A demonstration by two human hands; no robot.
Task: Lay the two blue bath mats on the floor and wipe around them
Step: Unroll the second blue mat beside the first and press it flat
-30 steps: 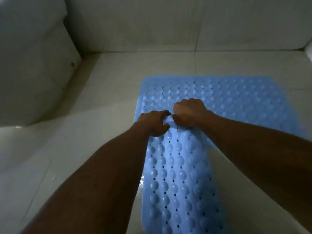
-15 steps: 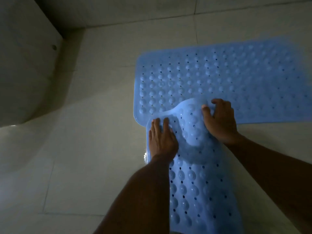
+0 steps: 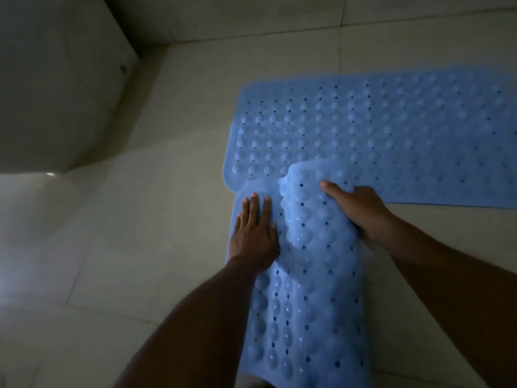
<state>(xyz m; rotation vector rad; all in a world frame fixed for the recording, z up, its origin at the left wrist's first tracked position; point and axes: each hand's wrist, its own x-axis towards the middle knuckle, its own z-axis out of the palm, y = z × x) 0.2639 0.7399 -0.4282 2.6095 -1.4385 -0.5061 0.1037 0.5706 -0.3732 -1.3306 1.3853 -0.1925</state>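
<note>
Two blue bath mats with bumps and holes lie on the pale tiled floor. The far mat [image 3: 377, 130] lies flat, running left to right. The near mat [image 3: 307, 303] runs toward me, and its far end overlaps the far mat's near edge and bulges up in a hump. My left hand [image 3: 254, 231] presses flat on the near mat's left side with straight fingers. My right hand [image 3: 358, 208] grips the raised right edge of the near mat, thumb on top and fingers tucked under it.
A white toilet base [image 3: 56, 88] with a bolt cap [image 3: 122, 69] stands at the left. The tiled wall [image 3: 251, 15] runs along the back. Bare floor tiles [image 3: 126, 247] lie between the toilet and the mats.
Both hands went from bunching the mat's end together to spreading apart. My left hand opened flat on the mat. The view tilted down and closer.
</note>
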